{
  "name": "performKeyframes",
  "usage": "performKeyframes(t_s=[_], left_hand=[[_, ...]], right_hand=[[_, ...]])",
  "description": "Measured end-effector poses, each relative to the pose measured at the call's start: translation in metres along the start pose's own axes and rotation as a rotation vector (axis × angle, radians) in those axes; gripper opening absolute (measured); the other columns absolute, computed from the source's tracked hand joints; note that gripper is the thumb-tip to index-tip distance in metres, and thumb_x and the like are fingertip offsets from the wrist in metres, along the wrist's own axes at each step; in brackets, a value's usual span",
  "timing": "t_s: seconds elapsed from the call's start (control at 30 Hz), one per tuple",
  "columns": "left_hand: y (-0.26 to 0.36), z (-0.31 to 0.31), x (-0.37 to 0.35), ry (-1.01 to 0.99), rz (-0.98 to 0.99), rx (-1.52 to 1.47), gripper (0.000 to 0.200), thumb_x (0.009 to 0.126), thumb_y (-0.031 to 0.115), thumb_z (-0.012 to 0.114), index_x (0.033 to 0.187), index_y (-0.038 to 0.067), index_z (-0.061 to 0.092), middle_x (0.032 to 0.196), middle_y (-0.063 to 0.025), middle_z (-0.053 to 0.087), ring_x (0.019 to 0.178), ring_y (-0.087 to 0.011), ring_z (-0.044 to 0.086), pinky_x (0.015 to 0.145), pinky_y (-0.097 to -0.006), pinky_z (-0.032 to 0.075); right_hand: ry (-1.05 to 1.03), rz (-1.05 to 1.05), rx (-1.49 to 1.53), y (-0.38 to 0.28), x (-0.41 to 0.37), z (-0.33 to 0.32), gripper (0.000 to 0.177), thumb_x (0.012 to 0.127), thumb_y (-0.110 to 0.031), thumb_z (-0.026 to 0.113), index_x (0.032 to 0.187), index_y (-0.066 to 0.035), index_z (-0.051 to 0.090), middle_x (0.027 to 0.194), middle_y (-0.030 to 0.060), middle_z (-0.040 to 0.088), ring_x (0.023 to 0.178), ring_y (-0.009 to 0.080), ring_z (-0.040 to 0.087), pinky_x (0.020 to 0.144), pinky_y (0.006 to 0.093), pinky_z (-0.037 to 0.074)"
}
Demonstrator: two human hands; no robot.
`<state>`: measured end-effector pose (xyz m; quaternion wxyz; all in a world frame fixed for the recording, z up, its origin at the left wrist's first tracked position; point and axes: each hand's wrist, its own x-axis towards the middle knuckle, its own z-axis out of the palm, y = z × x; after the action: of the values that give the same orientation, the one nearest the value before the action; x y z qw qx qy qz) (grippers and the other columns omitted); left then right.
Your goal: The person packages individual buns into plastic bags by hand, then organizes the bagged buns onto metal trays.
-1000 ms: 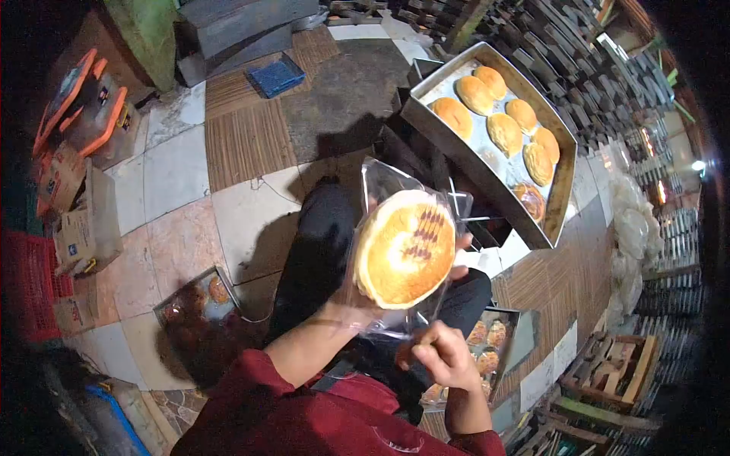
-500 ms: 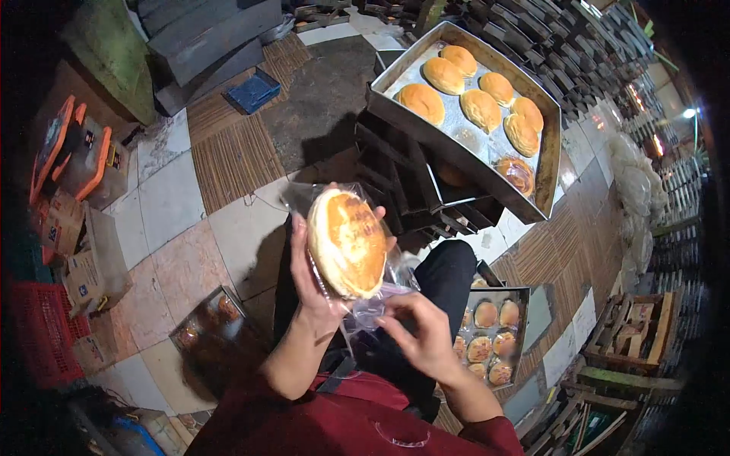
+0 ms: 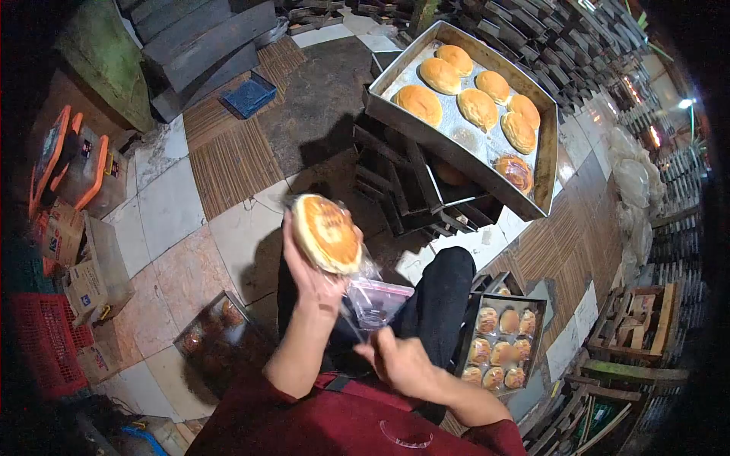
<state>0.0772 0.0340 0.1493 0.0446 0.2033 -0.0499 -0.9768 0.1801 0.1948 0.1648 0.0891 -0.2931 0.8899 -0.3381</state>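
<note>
My left hand (image 3: 308,277) is closed around a round golden-brown bun (image 3: 328,234) with a pale side, holding it tilted in front of me. Clear film is wrapped about the bun, and its loose end hangs below. Over my lap lies clear plastic (image 3: 380,300) with a pinkish upper edge. At the lower end of the plastic my right hand (image 3: 403,361) has its fingers pinched together, and a thin clear strip runs up from them toward the bun. Its fingertips are partly hidden.
A large metal tray (image 3: 456,140) with several buns stands on dark racks ahead right. Another tray (image 3: 541,308) of wrapped buns is by my right knee. A dark tray (image 3: 182,334) sits at left, near a red crate (image 3: 46,342) and cardboard boxes (image 3: 84,285). A blue tray (image 3: 249,95) lies on the floor.
My left hand and the bun have shifted slightly left and down. My right hand has pulled down and away from the bun, and the plastic over my lap shows more fully.
</note>
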Motion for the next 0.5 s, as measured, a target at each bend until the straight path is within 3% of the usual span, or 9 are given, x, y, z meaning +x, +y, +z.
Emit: performKeyframes(t_s=[0.03,0.1,0.17,0.23,0.27,0.33,0.37,0.43,0.5], left_hand=[[0.005,0.005,0.002,0.002,0.025,-0.032,0.045,0.084,0.048,0.049,0.103,0.007,0.055,0.092,-0.0129,0.06,0.088,-0.029,0.059,0.074,-0.0434,0.051],[0.01,0.003,0.009,-0.102,0.177,0.051,0.043,0.085,0.046,0.048,0.102,0.006,0.054,0.094,-0.0135,0.06,0.088,-0.0291,0.059,0.075,-0.0439,0.051],[0.031,-0.007,0.022,-0.172,0.141,0.032,0.042,0.086,0.044,0.046,0.103,0.006,0.054,0.098,-0.0151,0.059,0.09,-0.0285,0.059,0.079,-0.0462,0.049],[0.036,-0.019,0.026,-0.242,0.137,-0.024,0.041,0.087,0.043,0.046,0.104,0.006,0.053,0.1,-0.0152,0.059,0.093,-0.0285,0.058,0.085,-0.0477,0.047],[0.028,-0.022,0.016,-0.259,0.055,0.036,0.042,0.088,0.043,0.046,0.108,0.006,0.051,0.104,-0.0146,0.057,0.097,-0.0289,0.056,0.088,-0.0487,0.044],[-0.004,-0.018,-0.022,-0.148,-0.19,0.065,0.049,0.088,0.045,0.043,0.117,0.006,0.047,0.114,-0.0142,0.053,0.106,-0.0302,0.051,0.094,-0.0496,0.04],[-0.023,-0.006,-0.056,-0.02,-0.351,0.035,0.053,0.089,0.047,0.041,0.122,0.005,0.043,0.12,-0.0143,0.05,0.11,-0.031,0.049,0.096,-0.0495,0.037],[-0.034,0.006,-0.118,0.005,-0.738,0.483,0.069,0.088,0.06,0.027,0.125,0.004,0.04,0.125,-0.0143,0.047,0.113,-0.027,0.048,0.095,-0.0441,0.04],[0.011,-0.018,-0.113,-0.348,-1.156,0.455,0.067,0.088,0.059,0.027,0.122,0.003,0.043,0.122,-0.0148,0.05,0.111,-0.0268,0.05,0.093,-0.042,0.04]], right_hand=[[-0.13,-0.003,0.118,-0.005,-0.003,-0.006,0.031,0.087,-0.025,0.056,0.078,-0.002,0.038,0.046,0.0101,0.048,0.038,0.024,0.051,0.035,0.0366,0.037],[-0.74,0.065,0.871,-0.008,-0.007,-0.029,0.026,0.09,-0.022,0.052,0.08,-0.002,0.04,0.05,0.005,0.05,0.045,0.0184,0.054,0.043,0.0329,0.04],[-1.087,-0.147,1.132,-0.003,-0.017,-0.041,0.022,0.092,-0.019,0.048,0.079,-0.002,0.043,0.055,0.0007,0.05,0.052,0.0141,0.054,0.05,0.0288,0.041],[-0.767,-0.018,1.023,0.009,-0.02,-0.068,0.02,0.091,-0.019,0.051,0.097,-0.001,0.053,0.082,0.0079,0.062,0.075,0.0171,0.06,0.069,0.0294,0.047],[-0.386,-0.211,0.688,0.024,-0.001,-0.068,0.044,0.081,-0.023,0.064,0.116,0.0,0.049,0.11,0.0149,0.056,0.105,0.0266,0.053,0.091,0.0362,0.04],[0.155,0.016,0.361,0.036,0.016,-0.059,0.115,0.052,-0.035,0.085,0.137,-0.001,0.015,0.139,0.0195,0.024,0.127,0.0341,0.029,0.107,0.0409,0.02],[0.265,-0.058,0.472,0.048,0.03,-0.051,0.118,0.05,-0.031,0.087,0.137,-0.002,0.012,0.14,0.0193,0.021,0.124,0.0318,0.034,0.104,0.0421,0.027],[0.426,0.274,1.388,0.04,0.028,-0.033,0.112,0.05,-0.023,0.087,0.135,-0.002,0.018,0.134,0.0179,0.031,0.119,0.029,0.041,0.098,0.0417,0.037],[0.377,0.182,1.459,0.051,0.026,-0.023,0.098,0.056,-0.022,0.084,0.132,-0.004,0.025,0.123,0.0145,0.044,0.112,0.0263,0.048,0.091,0.0393,0.045]])
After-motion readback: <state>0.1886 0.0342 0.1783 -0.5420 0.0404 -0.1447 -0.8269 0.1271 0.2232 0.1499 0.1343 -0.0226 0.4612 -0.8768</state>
